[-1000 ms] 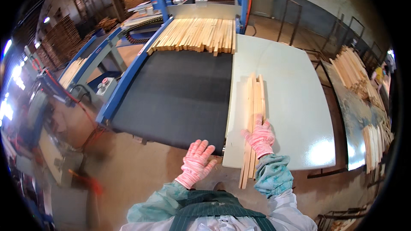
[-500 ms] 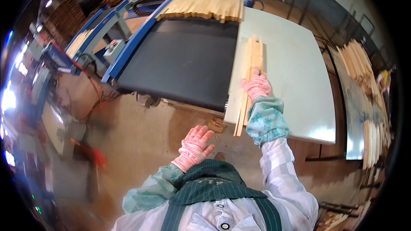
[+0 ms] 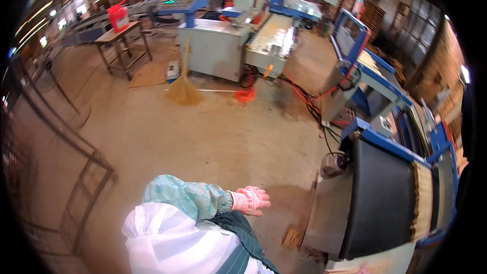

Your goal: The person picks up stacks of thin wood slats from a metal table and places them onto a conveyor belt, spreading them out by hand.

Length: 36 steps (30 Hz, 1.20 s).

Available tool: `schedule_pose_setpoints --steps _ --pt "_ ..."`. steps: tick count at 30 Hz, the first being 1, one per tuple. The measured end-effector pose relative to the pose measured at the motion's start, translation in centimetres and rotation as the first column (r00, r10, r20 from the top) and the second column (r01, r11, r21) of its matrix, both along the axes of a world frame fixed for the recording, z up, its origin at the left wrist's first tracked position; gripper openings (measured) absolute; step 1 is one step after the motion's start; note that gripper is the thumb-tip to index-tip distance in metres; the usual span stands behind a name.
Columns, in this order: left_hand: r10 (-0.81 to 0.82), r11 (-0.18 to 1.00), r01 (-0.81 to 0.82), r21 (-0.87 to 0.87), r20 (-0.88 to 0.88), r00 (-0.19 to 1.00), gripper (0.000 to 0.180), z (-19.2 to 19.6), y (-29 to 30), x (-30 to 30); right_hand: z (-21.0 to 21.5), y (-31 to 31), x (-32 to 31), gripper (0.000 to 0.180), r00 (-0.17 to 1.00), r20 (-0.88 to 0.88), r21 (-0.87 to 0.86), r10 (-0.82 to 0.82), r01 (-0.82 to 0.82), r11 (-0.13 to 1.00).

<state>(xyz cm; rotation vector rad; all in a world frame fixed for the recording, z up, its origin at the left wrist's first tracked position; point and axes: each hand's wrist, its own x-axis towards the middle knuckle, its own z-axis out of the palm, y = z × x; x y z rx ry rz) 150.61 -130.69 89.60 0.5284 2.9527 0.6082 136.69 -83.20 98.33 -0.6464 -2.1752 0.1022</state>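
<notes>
I saw the left hand point(image 3: 252, 201) spread and empty, the wooden strips point(image 3: 421, 203) well off to its right on the black belt point(image 3: 383, 198), lengths pointing away from it. Lower right of it, a pink blur, probably the right hand point(image 3: 364, 268), looked nearer; I couldn't tell its grip.

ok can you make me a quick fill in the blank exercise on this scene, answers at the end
1. The left hand wears a pink-and-white ____.
2. The container on the small table is coloured ____.
3. The broom has its bristles down on the ____.
4. The black belt carries pale strips made of ____.

Missing words: glove; red; floor; wood.
</notes>
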Motion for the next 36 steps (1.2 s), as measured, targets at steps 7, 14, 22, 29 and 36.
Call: schedule_pose_setpoints --steps 7,14,22,29,36 --pt "0.217 0.975 -0.221 0.021 0.103 0.971 0.05 -1.3 2.2 5.2 -3.1 -8.2 3.7 0.05 0.898 -0.028 -0.021 0.44 -0.441 0.897" --pt "0.021 0.995 -0.033 0.089 0.133 0.991 0.054 -2.7 7.7 8.3 -7.3 -13.1 8.8 0.046 0.638 0.033 -0.152 0.769 -0.758 0.635" --pt "0.14 0.98 -0.159 0.118 0.156 0.978 0.052 -4.5 4.6 12.7 -13.3 -16.9 15.6 0.041 0.358 0.146 -0.431 0.922 -0.816 0.385" --pt "0.233 0.961 -0.268 0.073 0.311 0.921 0.053 -8.6 -3.1 15.3 -19.7 -20.7 21.0 0.037 0.183 0.248 -0.716 0.951 -0.627 0.307" --pt "0.317 0.944 -0.323 -0.062 0.433 0.844 0.05 -11.0 -12.3 21.7 -25.0 -25.3 24.9 0.033 0.01 0.337 -0.868 0.941 -0.382 0.316"
